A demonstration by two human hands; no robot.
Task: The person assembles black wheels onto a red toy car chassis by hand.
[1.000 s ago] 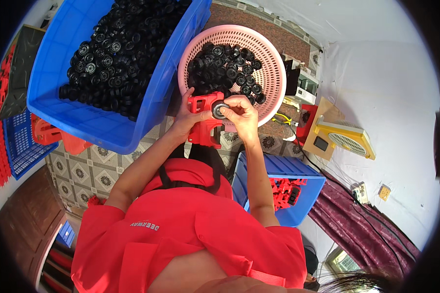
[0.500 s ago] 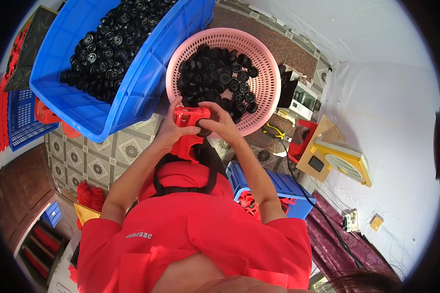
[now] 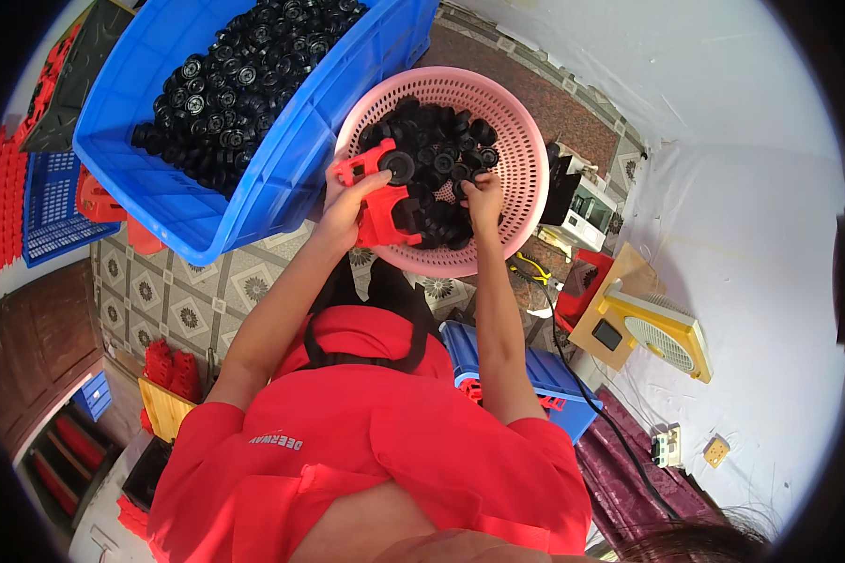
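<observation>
My left hand [image 3: 344, 211] is closed round a red plastic toy vehicle body [image 3: 377, 223], held tilted over the near left side of a pink basket. One black wheel [image 3: 397, 168] sits at the body's upper end, by my left thumb. Inside the pink basket [image 3: 537, 169], my right hand [image 3: 484, 200] has its fingers pinched on a small black wheel [image 3: 460, 189], partly hidden by the fingertips. Many loose black wheels [image 3: 432, 141] lie heaped around it.
A large blue bin [image 3: 197, 239] of black wheels stands at the left of the basket. Beside my right arm is a blue crate [image 3: 535, 361] with red parts. Yellow-handled pliers [image 3: 533, 270], a black cable [image 3: 573, 352] and a yellow fan [image 3: 662, 328] are at the right.
My right hand has left the red body and reached into the pink basket. My left hand has carried the body forward over the basket and turned it.
</observation>
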